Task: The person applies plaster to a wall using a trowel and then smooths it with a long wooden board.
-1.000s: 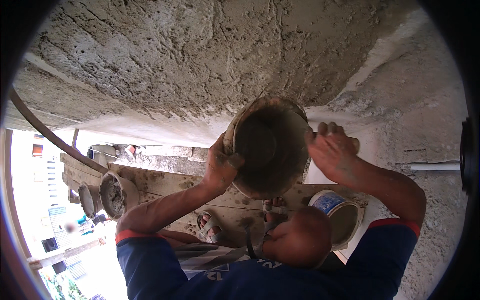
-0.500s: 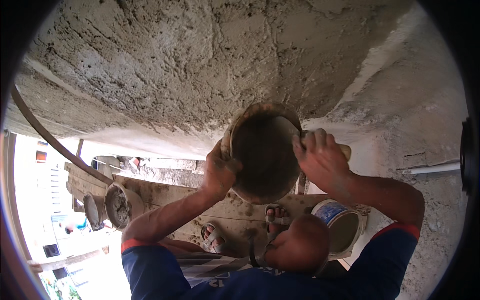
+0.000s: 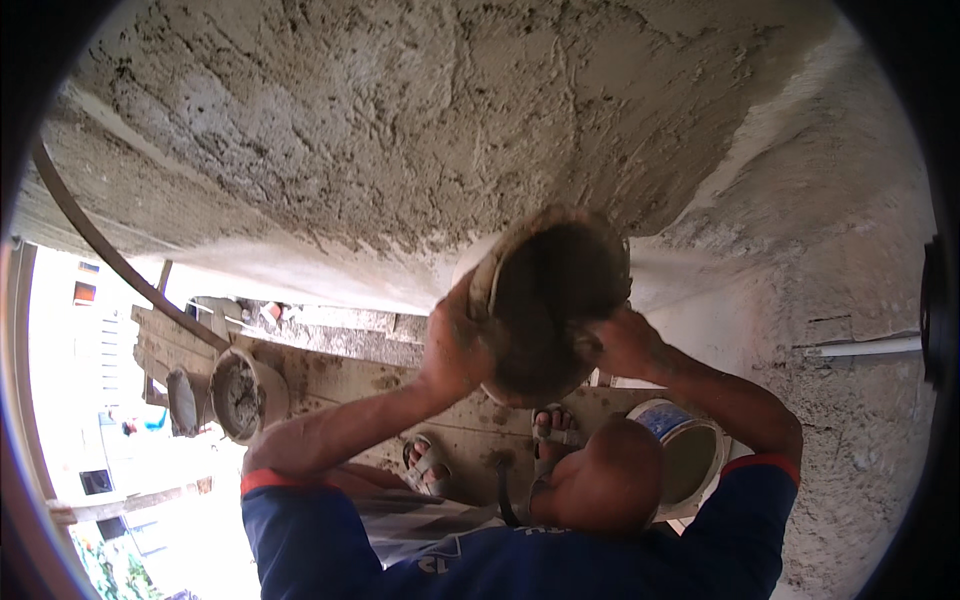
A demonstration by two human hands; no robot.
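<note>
My left hand (image 3: 456, 340) is closed on the side of a cement-caked bucket (image 3: 550, 250), tilted with its dark mouth toward me. My right hand (image 3: 625, 342) is at the bucket's lower right, fingers curled and partly in shadow inside the mouth; whatever it holds is hidden. Rough, freshly coated plaster (image 3: 480, 110) spreads above the bucket. Below, my sandalled feet (image 3: 425, 460) rest on a stained plank platform (image 3: 330, 380).
At left are two mortar-crusted buckets (image 3: 250, 395), a long curved bar (image 3: 120, 260) and bright open surroundings beyond the platform. A bucket with a blue label (image 3: 655, 420) stands at lower right, beside a wall with a white pipe (image 3: 860, 346).
The bucket has shifted slightly right and tilted. My right hand has moved down and inward; the wooden handle it gripped earlier is out of sight. My left hand still grips the bucket.
</note>
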